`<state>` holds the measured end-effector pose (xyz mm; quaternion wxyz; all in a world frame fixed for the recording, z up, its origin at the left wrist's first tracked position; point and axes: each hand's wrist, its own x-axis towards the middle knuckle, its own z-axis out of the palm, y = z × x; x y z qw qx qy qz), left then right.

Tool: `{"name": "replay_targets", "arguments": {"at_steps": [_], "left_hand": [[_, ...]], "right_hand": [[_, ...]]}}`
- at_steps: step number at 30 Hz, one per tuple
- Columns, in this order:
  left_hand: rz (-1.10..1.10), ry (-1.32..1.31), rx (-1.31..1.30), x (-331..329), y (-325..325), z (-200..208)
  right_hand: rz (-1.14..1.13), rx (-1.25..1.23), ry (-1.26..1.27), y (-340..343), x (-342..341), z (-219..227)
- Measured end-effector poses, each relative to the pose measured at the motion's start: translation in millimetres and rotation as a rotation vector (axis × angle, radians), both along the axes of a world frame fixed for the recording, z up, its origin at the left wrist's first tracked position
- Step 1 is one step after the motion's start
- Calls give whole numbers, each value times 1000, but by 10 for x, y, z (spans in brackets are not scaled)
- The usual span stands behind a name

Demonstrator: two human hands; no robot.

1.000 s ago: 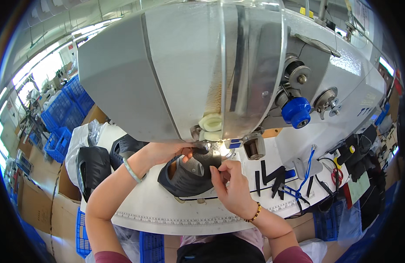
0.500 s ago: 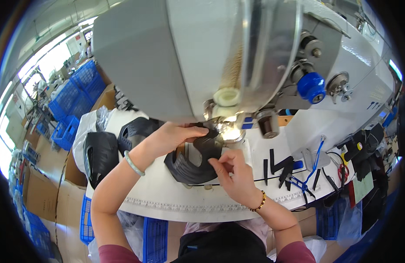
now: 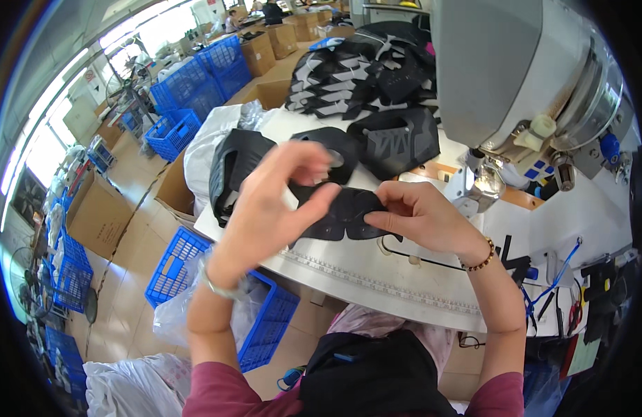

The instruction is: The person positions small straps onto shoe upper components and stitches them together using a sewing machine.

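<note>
A black shoe upper point(image 3: 343, 212), its two lower flaps side by side, is held over the front of the sewing table. My right hand point(image 3: 421, 215) pinches its right edge between thumb and fingers. Over its left part is my left hand point(image 3: 272, 198), somewhat blurred, its thumb apart from the curled fingers; whether it touches the upper I cannot tell. Behind my hands lie further black uppers, one point(image 3: 397, 142) with a raised zigzag pattern and another point(image 3: 239, 167) at the left edge of the table.
A grey sewing machine point(image 3: 488, 62) stands at the right, its metal arm end point(image 3: 477, 182) near my right hand. Many cut pieces point(image 3: 362, 73) are heaped at the back. Blue pliers point(image 3: 533, 302) and black strips lie at right. Blue crates point(image 3: 265, 323) stand below the table's left edge.
The view has swung left. The upper has come away from the machine's sewing area, toward the left. My left hand has let go of its edge and opened; my right hand keeps a pinch.
</note>
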<state>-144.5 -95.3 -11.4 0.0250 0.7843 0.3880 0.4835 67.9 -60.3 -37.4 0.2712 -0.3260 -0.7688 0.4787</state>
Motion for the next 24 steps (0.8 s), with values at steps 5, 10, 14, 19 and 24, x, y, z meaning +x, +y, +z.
{"name": "replay_targets", "arguments": {"at_steps": [5,10,14,19,24], "left_hand": [[-61,-379,-402,-104,-725,-678],[-333,-1214,-713,412,-491,-845],[-374,-1138,-537,516,-401,-858],[-341,-1070,-553,551,-342,-841],[-137,-986,-436,601,-334,-1000]], "right_hand": [[-62,14,46,-94,-141,3],[-46,27,57,-171,-165,1],[-136,317,52,-183,-169,79],[-240,992,-56,-303,-222,52],[-45,1713,-187,-393,-76,-125]]}}
